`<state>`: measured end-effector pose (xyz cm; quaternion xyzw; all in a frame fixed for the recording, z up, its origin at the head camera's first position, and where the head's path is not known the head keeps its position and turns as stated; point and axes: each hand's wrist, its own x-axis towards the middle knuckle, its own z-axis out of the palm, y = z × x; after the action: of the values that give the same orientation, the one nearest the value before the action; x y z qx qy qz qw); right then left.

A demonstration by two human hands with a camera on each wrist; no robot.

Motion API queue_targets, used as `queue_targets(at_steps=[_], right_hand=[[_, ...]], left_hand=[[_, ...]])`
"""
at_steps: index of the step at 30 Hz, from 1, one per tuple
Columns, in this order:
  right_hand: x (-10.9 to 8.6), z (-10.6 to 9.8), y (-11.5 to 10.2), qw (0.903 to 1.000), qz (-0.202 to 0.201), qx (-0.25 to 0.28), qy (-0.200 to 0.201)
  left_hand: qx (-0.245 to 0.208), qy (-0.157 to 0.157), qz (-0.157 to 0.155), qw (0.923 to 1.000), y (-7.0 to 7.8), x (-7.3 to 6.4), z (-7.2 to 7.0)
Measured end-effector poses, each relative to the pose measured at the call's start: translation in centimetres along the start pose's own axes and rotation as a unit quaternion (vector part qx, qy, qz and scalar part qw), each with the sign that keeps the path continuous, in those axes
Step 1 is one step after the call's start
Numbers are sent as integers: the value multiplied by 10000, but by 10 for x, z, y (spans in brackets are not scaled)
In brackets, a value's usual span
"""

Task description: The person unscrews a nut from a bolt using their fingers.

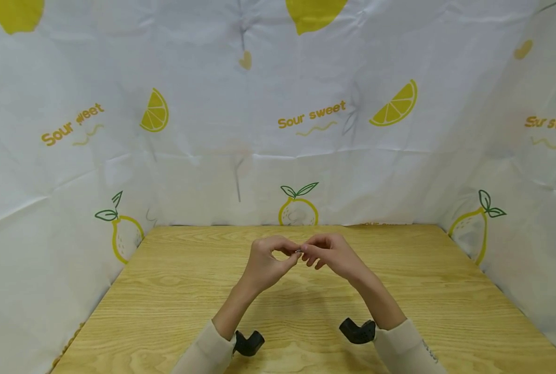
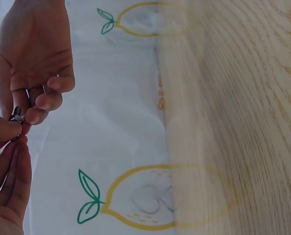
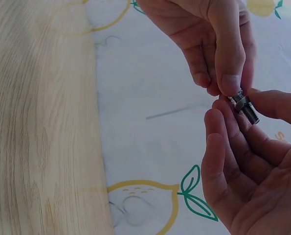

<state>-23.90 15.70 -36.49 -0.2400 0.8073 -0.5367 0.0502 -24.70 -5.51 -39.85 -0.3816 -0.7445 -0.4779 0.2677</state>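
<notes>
Held up above the table, a small metal bolt [image 3: 253, 116] carries a hex nut [image 3: 241, 104] partway along its thread. My left hand [image 1: 266, 265] pinches one end of the bolt between thumb and fingers, covering that end. From the other side my right hand [image 1: 336, 257] has its thumb and index finger at the nut, its other fingers loosely bent. In the right wrist view the threaded end sticks out between the two hands, pointing down and right. The fingertips of both hands nearly meet.
Beneath the hands spreads a wood-grain table [image 1: 189, 291]. A white cloth [image 1: 212, 182] printed with lemons and lettering hangs at the back and both sides. Black wrist devices [image 1: 358, 332] sit at both cuffs.
</notes>
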Motion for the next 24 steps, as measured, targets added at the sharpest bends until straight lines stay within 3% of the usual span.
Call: queue_targets(at_steps=[17,24], right_hand=[[-2,5,-2,9987,-203,-137,453],[-3,2,-3,9991,-335,-17,256]], left_hand=[[11,-20,-159,9999,3,-1,0],[-1,54,-115,9999,4,0,-1]])
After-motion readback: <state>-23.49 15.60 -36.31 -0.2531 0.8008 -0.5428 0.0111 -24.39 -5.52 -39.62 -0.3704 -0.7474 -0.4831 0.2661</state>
